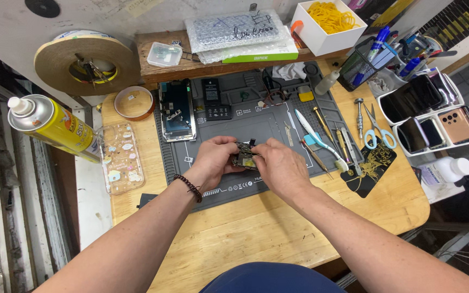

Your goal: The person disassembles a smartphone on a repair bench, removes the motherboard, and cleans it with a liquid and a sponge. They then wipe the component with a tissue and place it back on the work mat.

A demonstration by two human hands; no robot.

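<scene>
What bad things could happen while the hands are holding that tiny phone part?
1. Both the left hand and the right hand pinch the small circuit part in the air above the grey mat; it might slip and drop.
2. The opened phone lies close by; an arm could bump it.
3. The spray can leans at the table edge and might roll off.

Both hands meet over a grey work mat (256,122), the left hand (213,158) and right hand (279,165) pinching a small dark phone part (244,154) between their fingertips. Just beyond the grip to the left lies an opened phone (176,110). Right of the grip lie a toothbrush (321,140) and scissors (376,130).
</scene>
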